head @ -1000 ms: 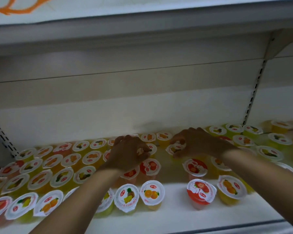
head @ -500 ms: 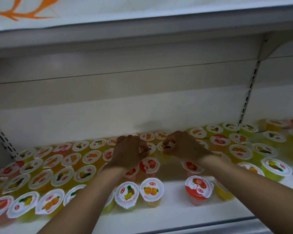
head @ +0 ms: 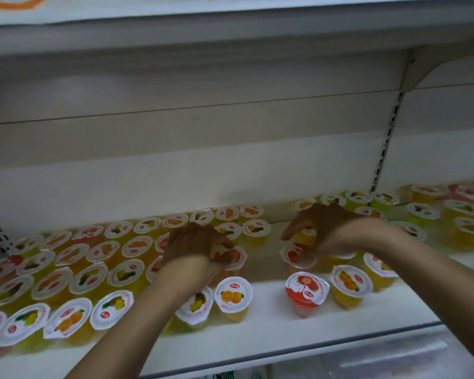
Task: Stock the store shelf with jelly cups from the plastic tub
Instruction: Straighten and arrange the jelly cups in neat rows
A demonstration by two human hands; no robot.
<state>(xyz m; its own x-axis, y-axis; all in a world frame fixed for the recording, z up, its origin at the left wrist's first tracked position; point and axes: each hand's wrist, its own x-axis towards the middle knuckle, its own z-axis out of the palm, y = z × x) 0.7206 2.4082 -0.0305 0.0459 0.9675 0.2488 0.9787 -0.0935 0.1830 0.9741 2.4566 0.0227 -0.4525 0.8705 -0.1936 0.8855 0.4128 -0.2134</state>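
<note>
On the shelf point(head: 257, 335), my left hand point(head: 200, 248) pinches a red-lidded cup point(head: 237, 257); my right hand point(head: 322, 228), blurred, grip unclear. Risk: neighbouring cups toppling.

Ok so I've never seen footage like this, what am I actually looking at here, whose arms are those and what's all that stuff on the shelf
This is one picture from a camera worn on a person's head, looking forward and down, so the two bare arms are the wearer's own. There is no robot. They reach onto a white store shelf covered with sealed jelly cups, their lids printed with fruit. The left hand is curled around a red-lidded cup in the middle rows. The right hand is curled over cups further right, gripping a yellow cup, though motion blur hides the details. The tub the cups come from isn't clearly in view.
</note>
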